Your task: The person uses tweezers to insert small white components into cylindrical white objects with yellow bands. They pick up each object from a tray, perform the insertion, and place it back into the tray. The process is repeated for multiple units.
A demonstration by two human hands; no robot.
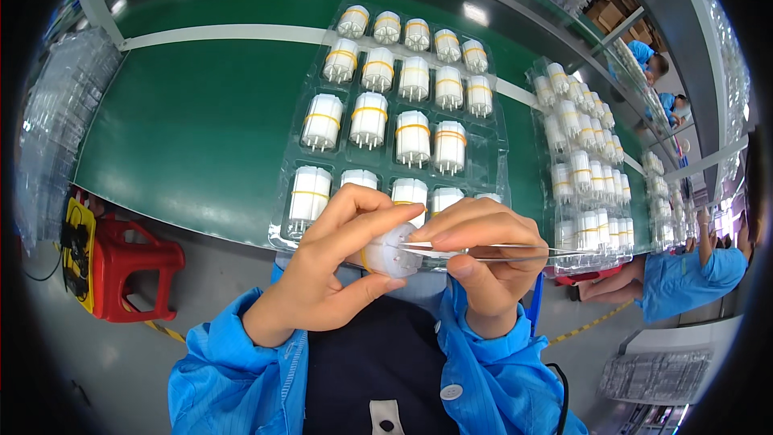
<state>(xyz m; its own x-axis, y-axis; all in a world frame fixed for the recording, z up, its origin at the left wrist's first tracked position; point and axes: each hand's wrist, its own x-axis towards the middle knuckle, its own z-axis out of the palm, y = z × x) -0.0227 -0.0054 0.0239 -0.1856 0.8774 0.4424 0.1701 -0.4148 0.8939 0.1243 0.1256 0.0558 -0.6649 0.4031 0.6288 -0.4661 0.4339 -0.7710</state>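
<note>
Already the clear blister tray on the green tabletop looks mostly filled: rows of white cylindrical parts with yellow bands sit in its pockets, though the top right area seems to have gaps and the near row is partly hidden by the hands. The left hand cups one more white part just over the tray's near edge, fingers curled around it, while the right hand pinches a thin clear strip against its end
</note>
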